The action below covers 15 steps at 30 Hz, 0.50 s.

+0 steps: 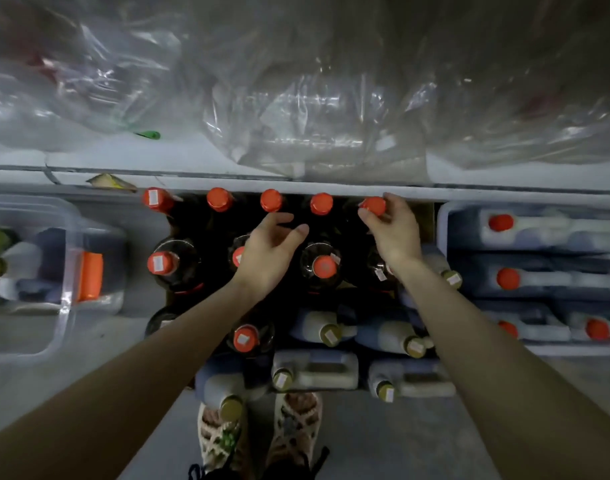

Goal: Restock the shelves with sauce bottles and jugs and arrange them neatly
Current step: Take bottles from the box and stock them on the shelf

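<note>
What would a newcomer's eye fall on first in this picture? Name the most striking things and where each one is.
Bright orange caps on dark bottles stand out first, in rows at the middle below the shelf. The right hand pinches the orange cap at the right end of the back row, while the left hand hovers open over the middle bottles. Above, crumpled clear plastic bags lie on the shelf.

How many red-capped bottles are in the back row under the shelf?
5 bottles, side by side along the shelf edge; the right hand pinches the rightmost cap. Others may hide farther back.
</note>
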Motion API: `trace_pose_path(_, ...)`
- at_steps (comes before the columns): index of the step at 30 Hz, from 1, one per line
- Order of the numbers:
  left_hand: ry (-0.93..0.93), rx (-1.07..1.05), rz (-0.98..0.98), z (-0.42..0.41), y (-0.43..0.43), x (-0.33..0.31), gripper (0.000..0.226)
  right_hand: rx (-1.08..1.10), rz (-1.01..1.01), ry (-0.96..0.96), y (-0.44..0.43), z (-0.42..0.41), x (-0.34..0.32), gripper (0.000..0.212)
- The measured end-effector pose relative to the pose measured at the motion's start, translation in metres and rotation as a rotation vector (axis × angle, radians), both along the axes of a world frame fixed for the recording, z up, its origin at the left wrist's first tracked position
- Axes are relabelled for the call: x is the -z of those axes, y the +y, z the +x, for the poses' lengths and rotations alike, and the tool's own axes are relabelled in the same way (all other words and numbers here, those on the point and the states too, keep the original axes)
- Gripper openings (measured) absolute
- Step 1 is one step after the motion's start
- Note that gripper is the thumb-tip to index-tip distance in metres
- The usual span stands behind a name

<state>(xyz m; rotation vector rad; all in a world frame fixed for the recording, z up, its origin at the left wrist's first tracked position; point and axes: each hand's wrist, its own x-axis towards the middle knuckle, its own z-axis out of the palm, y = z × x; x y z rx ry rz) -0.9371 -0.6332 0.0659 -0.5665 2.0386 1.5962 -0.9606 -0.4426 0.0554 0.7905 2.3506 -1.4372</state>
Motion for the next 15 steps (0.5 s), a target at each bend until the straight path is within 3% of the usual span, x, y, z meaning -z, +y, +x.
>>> trace_pose_path(4,0.005,0.005,0.021,-0.003,0.006,0.013,0.027,-0.082,0.089,-0.021,0.002,-0.014,0.019,0.038)
trace_pose_path(8,0.016,0.019,0.017,-0.005,0.0,0.015,0.03,-0.011,0.081,-0.019,0.001,-0.015,0.028,0.026)
trace_pose_path(15,0.029,0.077,-0.015,0.003,-0.013,-0.015,0.033,0.021,0.059,0.088,-0.001,-0.008,-0.008,0.02)
